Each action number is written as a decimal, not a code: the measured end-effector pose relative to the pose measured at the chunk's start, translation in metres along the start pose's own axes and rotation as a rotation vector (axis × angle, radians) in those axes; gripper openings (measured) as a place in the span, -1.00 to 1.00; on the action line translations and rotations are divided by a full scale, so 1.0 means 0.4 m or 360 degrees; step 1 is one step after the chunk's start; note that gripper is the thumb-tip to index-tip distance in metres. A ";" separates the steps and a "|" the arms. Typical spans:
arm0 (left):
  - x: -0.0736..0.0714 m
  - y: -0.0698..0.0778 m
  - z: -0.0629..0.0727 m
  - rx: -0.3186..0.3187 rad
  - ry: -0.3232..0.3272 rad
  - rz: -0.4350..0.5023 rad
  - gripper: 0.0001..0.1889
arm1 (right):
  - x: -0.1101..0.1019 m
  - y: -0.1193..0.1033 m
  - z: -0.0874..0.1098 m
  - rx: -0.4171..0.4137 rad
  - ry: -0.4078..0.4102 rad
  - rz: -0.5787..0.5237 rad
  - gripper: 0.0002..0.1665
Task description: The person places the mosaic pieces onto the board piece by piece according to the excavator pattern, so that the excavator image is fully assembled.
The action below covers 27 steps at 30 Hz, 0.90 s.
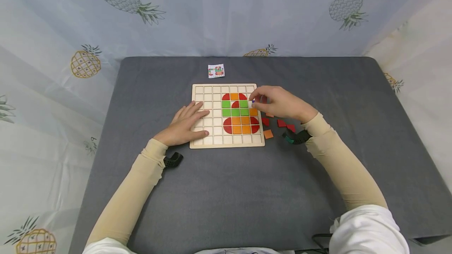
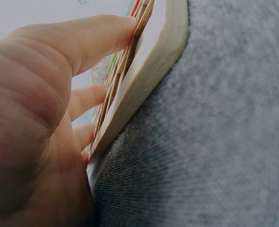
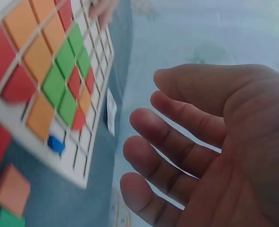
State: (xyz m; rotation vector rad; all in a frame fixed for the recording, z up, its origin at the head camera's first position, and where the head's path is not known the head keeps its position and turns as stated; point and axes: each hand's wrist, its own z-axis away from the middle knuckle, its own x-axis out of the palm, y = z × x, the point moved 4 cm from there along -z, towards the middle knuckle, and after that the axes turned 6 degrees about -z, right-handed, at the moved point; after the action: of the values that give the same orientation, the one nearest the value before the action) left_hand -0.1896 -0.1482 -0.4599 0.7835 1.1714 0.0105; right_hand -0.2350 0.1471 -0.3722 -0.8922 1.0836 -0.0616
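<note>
the left hand (image 1: pixel 183 126) lies spread over the left edge of the wooden grid board (image 1: pixel 208 140), gripping nothing, while the right hand (image 1: pixel 280 101) hovers at the opposite edge, fingers loosely bent, thumb apart from them, holding nothing; a small blue piece (image 3: pixel 56 145) sits in a cell beside an orange square (image 3: pixel 40 116), and loose red pieces (image 1: pixel 281 123) (scattered, from where i stand) lie on the grey table (image 1: pixel 212 191) close by

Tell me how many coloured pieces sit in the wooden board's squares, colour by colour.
Red pieces: 7
Orange pieces: 6
Green pieces: 5
Blue piece: 1
Total: 19
</note>
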 end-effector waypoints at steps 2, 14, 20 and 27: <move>0.000 -0.001 0.000 0.0004 0.0002 0.0002 -0.21 | -0.017 0.020 0.013 0.0025 0.0056 -0.0025 -0.65; 0.002 -0.004 0.000 0.0002 0.0010 -0.0004 -0.21 | -0.045 0.138 0.068 0.0207 0.0149 0.0040 -0.63; 0.003 -0.007 0.002 0.0004 0.0018 -0.0007 -0.21 | -0.045 0.167 0.078 0.0262 0.0136 0.0046 -0.61; 0.006 -0.012 -0.003 -0.0009 0.0003 -0.0014 -0.22 | -0.040 0.200 0.090 0.0321 0.0121 0.0125 -0.60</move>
State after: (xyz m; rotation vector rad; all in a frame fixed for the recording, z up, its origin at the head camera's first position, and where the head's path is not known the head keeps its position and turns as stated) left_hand -0.1914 -0.1499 -0.4648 0.7738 1.1761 0.0071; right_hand -0.2438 0.2288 -0.4068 -0.6700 1.1598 -0.1379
